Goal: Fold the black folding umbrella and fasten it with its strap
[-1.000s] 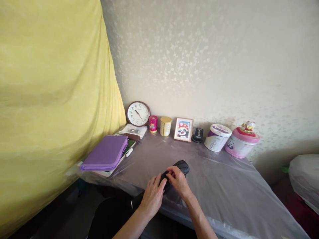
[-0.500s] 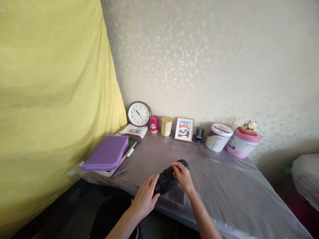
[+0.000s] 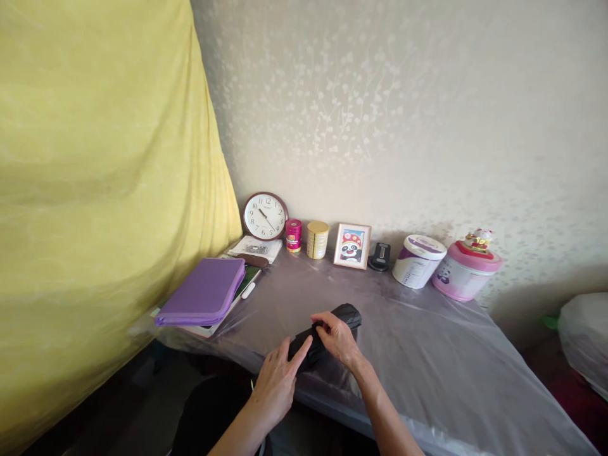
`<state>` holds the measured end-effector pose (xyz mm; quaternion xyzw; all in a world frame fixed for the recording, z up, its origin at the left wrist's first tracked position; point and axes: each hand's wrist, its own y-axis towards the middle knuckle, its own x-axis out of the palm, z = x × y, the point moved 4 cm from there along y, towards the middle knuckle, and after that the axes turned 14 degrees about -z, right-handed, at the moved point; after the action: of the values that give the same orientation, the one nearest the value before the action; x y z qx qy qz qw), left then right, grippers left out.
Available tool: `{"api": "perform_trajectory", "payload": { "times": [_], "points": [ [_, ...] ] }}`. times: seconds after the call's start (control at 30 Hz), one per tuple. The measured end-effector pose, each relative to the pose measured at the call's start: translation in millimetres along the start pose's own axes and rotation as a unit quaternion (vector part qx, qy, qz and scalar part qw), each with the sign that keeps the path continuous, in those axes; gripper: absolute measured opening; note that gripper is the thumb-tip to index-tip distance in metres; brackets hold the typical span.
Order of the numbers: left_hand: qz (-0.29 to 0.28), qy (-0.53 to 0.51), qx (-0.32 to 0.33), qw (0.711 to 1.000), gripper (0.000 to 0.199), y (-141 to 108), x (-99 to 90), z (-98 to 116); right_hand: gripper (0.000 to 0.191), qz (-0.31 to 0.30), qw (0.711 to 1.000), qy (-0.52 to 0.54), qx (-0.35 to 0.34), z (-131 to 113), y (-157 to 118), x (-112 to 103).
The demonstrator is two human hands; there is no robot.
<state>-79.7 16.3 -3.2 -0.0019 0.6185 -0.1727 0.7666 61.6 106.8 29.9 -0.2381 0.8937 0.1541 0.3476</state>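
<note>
A black folded umbrella (image 3: 350, 314) lies slantwise at the front edge of the table, its far end pointing to the back right. My left hand (image 3: 279, 380) is closed round its near end, thumb and index finger apart along the fabric. Over the middle of the umbrella, the fingers of my right hand (image 3: 336, 339) are pinched together on a bit of black fabric, perhaps the closing strap. My fingers cover much of the near half.
Purple zip folder (image 3: 204, 291) on papers at left, with a yellow curtain (image 3: 104, 190) beside it. Along the wall stand a clock (image 3: 265, 216), pink tin (image 3: 293, 235), yellow-lidded can (image 3: 318, 240), picture frame (image 3: 352, 246), small black device (image 3: 380, 257) and two tubs (image 3: 418, 262).
My right hand has moved left and slightly down along the umbrella, towards my left hand. The left index finger now stretches further over the fabric.
</note>
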Motion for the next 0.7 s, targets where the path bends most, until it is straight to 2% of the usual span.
{"api": "perform_trajectory", "payload": {
  "times": [0.17, 0.27, 0.4, 0.5, 0.57, 0.7],
  "points": [
    [-0.017, 0.019, -0.04, 0.999, 0.079, 6, 5.0, -3, 0.03, 0.033, 0.998, 0.038, -0.025, 5, 3, 3],
    [-0.017, 0.018, -0.046, 0.999, 0.075, 9, 5.3, -5, 0.022, 0.045, 0.992, 0.114, -0.035, 8, -2, -1],
    [-0.021, 0.003, -0.047, 0.999, 0.075, 10, 3.0, -6, 0.014, 0.032, 0.975, 0.219, -0.025, 14, -26, -16],
    [-0.025, -0.01, -0.044, 0.999, 0.074, 9, 2.2, -6, 0.013, 0.001, 0.975, 0.221, 0.002, 23, -50, -28],
    [-0.02, -0.023, -0.042, 0.999, 0.074, 9, 1.6, -6, 0.017, 0.03, 0.97, 0.236, 0.045, 37, -65, -38],
    [-0.022, -0.083, -0.05, 0.995, 0.075, 10, -1.8, -9, 0.028, 0.142, 0.941, 0.279, 0.128, 72, -88, -48]
  ]
}}
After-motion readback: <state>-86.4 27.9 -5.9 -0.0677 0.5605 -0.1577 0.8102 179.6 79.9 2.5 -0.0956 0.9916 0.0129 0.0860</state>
